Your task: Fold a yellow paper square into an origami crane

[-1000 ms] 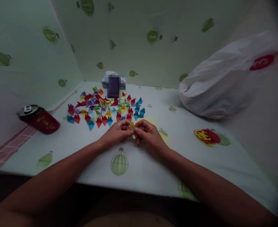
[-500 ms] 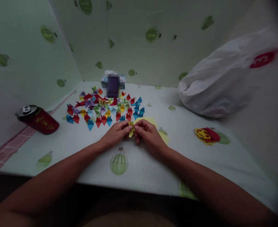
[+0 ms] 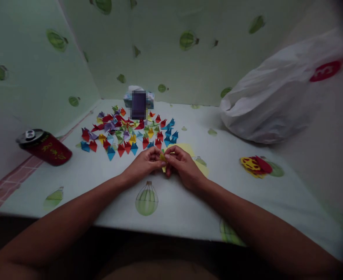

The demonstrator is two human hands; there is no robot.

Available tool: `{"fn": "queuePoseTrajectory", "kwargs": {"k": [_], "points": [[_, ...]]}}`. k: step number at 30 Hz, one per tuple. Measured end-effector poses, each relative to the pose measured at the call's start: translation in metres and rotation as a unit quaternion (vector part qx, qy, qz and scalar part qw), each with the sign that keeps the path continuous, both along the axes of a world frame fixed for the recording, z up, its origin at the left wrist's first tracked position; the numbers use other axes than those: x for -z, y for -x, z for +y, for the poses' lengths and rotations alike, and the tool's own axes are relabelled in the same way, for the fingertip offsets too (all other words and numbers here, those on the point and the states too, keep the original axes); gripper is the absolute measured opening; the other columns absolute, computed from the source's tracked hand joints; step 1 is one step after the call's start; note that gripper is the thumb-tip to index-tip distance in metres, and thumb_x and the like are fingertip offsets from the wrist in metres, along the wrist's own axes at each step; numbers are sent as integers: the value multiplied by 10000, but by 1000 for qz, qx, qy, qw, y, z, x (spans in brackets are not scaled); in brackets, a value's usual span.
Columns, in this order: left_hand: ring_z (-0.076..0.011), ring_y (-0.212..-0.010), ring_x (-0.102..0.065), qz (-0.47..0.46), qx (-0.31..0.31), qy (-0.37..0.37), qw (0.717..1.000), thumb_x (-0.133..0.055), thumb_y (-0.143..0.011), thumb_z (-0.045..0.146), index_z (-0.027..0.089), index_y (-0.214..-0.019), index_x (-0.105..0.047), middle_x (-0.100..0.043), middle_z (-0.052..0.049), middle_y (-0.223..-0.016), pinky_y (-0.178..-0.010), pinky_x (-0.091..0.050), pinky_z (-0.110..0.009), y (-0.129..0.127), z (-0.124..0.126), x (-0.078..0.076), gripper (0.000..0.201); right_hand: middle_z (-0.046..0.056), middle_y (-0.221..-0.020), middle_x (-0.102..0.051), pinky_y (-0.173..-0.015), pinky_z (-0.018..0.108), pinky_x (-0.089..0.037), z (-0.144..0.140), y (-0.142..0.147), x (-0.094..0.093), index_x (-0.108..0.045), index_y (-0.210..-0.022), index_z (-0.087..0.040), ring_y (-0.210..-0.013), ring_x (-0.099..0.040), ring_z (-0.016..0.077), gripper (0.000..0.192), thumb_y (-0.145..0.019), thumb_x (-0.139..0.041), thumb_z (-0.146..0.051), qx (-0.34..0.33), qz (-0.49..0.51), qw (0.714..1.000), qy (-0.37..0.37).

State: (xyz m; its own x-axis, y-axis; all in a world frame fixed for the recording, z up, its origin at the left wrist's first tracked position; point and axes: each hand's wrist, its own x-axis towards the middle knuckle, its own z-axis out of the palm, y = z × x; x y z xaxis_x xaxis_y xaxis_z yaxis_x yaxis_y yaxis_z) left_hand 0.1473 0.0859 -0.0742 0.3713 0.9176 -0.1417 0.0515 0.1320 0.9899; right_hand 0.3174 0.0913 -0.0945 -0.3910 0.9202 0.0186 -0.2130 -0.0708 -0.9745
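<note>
Item: small yellow paper piece (image 3: pixel 163 157), pinched between the fingertips of both hands, just above the tabletop (image 3: pixel 171 202).
Left hand (image 3: pixel 143 163): grasping the piece's left edge.
Right hand (image 3: pixel 183 165): grasping its right edge.
Beyond the piece: heap of folded paper units (image 3: pixel 127 132). Just right of it: yellow sheets (image 3: pixel 188 149).
Risk, judged: the small piece is mostly hidden by fingers; uneven pressure could skew the crease or tear the paper.

Dim, flat light with wide-angle warping

The table (image 3: pixel 72 182) is weakly and evenly lit, with no glare and only faint shadows; the forearms at 6 o'clock fall into near-black. The bag (image 3: pixel 276 93) at 2 o'clock smears out of focus, corners darken at 3 o'clock, and straight edges bow near the frame's borders.
</note>
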Motion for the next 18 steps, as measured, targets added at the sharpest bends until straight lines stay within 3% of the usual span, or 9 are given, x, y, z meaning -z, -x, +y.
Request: {"fn": "queuePoseTrajectory", "kwargs": {"k": [4, 10, 14, 18], "points": [[-103, -600, -553, -4, -13, 2, 1000, -771, -720, 343, 175, -885, -547, -610, 23, -710, -567, -370, -227, 0, 0, -1, 325, -62, -586, -600, -469, 219, -442, 0, 0, 1, -519, -907, -215, -448, -553, 100, 235, -874, -669, -393, -8, 13, 1000, 2], [-120, -671, -573, 13, -17, -29, 999, -717, -768, 348, 151, -896, -606, -637, -4, -775, -655, -425, -262, 0, -1, -6, 259, -57, -578, -627, -465, 210, -436, 1, 1, 2, -508, -919, -216, -441, -558, 99, 249, -875, -673, -397, -3, 12, 1000, -1], [-108, -641, -514, 57, -29, -75, 995, -607, -866, 408, 154, -820, -611, -567, 23, -681, -657, -409, -253, 1, -1, -8, 258, -41, -614, -665, -461, 208, -442, 0, 2, 1, -496, -941, -222, -441, -562, 98, 259, -880, -659, -414, -3, 15, 1000, 5], [-108, -631, -509, 56, -28, -74, 995, -602, -870, 407, 162, -879, -627, -551, 32, -674, -638, -400, -245, 2, 0, -6, 246, -36, -640, -672, -461, 216, -457, -1, 3, -1, -483, -942, -230, -447, -569, 103, 280, -873, -658, -438, -3, 13, 1000, 11]]}}
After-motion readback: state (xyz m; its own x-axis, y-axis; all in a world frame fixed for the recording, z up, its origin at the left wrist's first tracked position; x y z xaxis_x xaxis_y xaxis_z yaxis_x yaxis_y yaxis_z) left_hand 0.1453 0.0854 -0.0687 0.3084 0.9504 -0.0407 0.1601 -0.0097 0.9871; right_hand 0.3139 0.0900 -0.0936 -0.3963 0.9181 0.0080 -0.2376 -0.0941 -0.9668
